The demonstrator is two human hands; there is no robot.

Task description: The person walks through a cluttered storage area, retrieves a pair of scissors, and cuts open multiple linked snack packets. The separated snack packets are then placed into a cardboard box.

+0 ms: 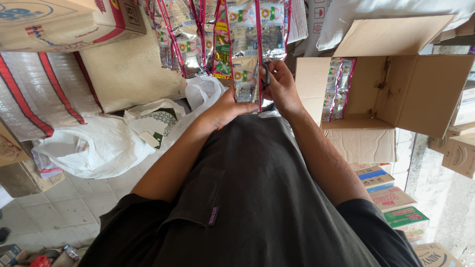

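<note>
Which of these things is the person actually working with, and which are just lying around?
In use:
- hanging sachet strip, held low by the left hand
- scissors in the right hand

Lying about:
- open cardboard box with sachets inside
- white plastic bags on the floor
- small cartons at right

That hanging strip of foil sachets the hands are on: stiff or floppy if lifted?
Probably floppy: the sachet strip hangs limp in joined segments. Likely light, as the left hand steadies it by fingertips. Its glossy foil may be slippery.
</note>
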